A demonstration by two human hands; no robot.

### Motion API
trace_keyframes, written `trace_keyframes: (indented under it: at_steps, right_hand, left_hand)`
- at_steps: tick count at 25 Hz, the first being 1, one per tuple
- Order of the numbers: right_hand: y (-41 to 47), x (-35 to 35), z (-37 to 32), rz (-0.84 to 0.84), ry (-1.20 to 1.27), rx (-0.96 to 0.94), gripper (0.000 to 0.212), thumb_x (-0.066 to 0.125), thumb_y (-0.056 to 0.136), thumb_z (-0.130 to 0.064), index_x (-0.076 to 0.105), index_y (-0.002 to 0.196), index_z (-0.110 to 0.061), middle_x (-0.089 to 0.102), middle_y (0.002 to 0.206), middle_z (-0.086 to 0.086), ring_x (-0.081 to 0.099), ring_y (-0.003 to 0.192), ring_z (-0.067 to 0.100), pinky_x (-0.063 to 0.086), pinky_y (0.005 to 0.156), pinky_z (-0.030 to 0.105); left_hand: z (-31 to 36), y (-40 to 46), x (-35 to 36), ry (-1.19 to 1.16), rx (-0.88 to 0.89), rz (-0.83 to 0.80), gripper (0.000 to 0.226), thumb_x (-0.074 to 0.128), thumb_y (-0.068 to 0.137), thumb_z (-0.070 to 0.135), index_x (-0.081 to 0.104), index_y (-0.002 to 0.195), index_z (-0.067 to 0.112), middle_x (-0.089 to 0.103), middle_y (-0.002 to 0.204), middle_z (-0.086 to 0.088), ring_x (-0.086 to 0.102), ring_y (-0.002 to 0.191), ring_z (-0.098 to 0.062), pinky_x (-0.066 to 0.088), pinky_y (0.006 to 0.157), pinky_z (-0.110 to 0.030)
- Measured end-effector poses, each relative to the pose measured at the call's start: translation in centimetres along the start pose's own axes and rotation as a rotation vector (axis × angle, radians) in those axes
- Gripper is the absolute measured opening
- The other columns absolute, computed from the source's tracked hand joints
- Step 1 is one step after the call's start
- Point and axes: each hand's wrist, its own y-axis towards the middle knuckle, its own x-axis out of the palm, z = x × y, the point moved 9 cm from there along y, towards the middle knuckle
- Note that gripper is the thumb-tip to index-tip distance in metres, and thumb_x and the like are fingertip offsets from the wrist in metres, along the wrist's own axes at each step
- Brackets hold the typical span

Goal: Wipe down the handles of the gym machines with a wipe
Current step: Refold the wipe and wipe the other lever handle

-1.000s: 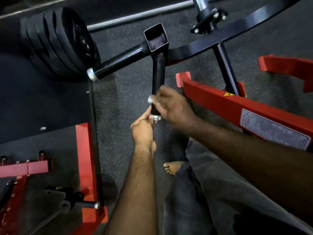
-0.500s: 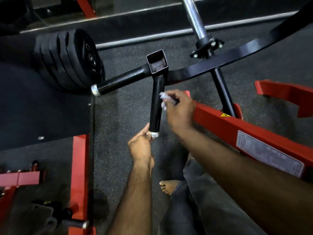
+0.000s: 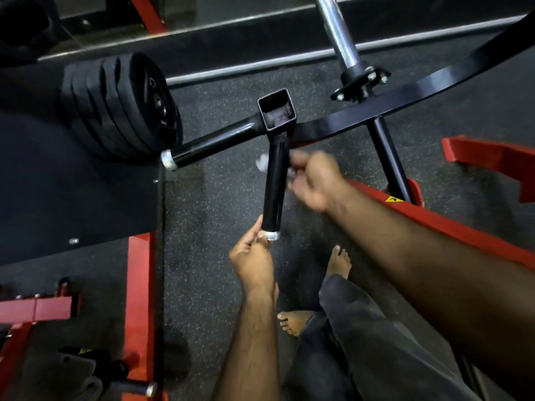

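A black machine handle [image 3: 275,183] with a silver end cap hangs down from a square black tube [image 3: 276,112]. A second black handle [image 3: 211,144] sticks out to the left. My left hand [image 3: 252,256] pinches the silver cap at the lower end of the hanging handle. My right hand [image 3: 315,180], blurred by motion, is against the right side of that handle near its top. It holds a white wipe [image 3: 263,162], part of which shows to the left of the handle.
Stacked black weight plates [image 3: 124,108] sit at upper left beside a black pad [image 3: 72,192]. Red frame beams [image 3: 434,224] run right and lower left. A chrome bar [image 3: 338,33] rises at top. My bare feet [image 3: 338,261] stand on dark rubber floor.
My right hand has slid with the wipe from the handle's lower end up to near its top. My left hand keeps hold of the end cap. The view has tilted.
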Motion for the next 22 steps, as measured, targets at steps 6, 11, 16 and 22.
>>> trace_keyframes:
  at_steps: [6, 11, 16, 22]
  right_hand:
    - [-1.0, 2.6, 2.5, -0.211, -0.212, -0.074, 0.095, -0.003, 0.088, -0.075, 0.062, 0.083, -0.006, 0.064, 0.075, 0.011, 0.062, 0.072, 0.025, 0.047, 0.069, 0.035]
    - [-0.1, 1.6, 3.8, -0.278, -0.148, 0.053, 0.108, 0.007, 0.079, -0.086, 0.064, 0.091, 0.005, 0.068, 0.082, 0.02, 0.065, 0.081, 0.034, 0.05, 0.093, 0.048]
    - [1.4, -0.2, -1.7, -0.06, 0.069, -0.125, 0.037, 0.039, 0.104, -0.022, 0.064, 0.104, 0.005, 0.07, 0.097, 0.019, 0.063, 0.098, 0.031, 0.054, 0.088, 0.032]
    - [-4.5, -3.6, 0.0, 0.148, -0.638, -0.509, 0.014, 0.073, 0.085, -0.005, 0.076, 0.098, -0.004, 0.075, 0.087, 0.003, 0.069, 0.077, 0.01, 0.056, 0.07, 0.022]
  left_hand:
    - [-0.6, -0.3, -0.7, -0.157, -0.073, 0.089, 0.026, 0.058, 0.087, -0.014, 0.068, 0.096, 0.008, 0.071, 0.094, -0.014, 0.065, 0.076, -0.016, 0.053, 0.078, -0.031]
    - [-1.1, 0.1, -1.4, -0.24, -0.173, 0.087, 0.038, 0.057, 0.086, -0.018, 0.055, 0.101, 0.017, 0.069, 0.106, -0.023, 0.066, 0.085, -0.028, 0.057, 0.071, -0.034]
    - [-1.2, 0.3, -1.3, -0.241, -0.222, 0.046, 0.045, 0.054, 0.086, -0.02, 0.057, 0.118, 0.011, 0.069, 0.112, -0.022, 0.068, 0.079, -0.021, 0.057, 0.054, -0.024]
    - [-0.2, 0.6, -0.5, -0.105, -0.222, -0.09, 0.028, 0.054, 0.09, -0.014, 0.069, 0.104, 0.004, 0.076, 0.09, -0.009, 0.071, 0.069, -0.011, 0.055, 0.057, -0.017]
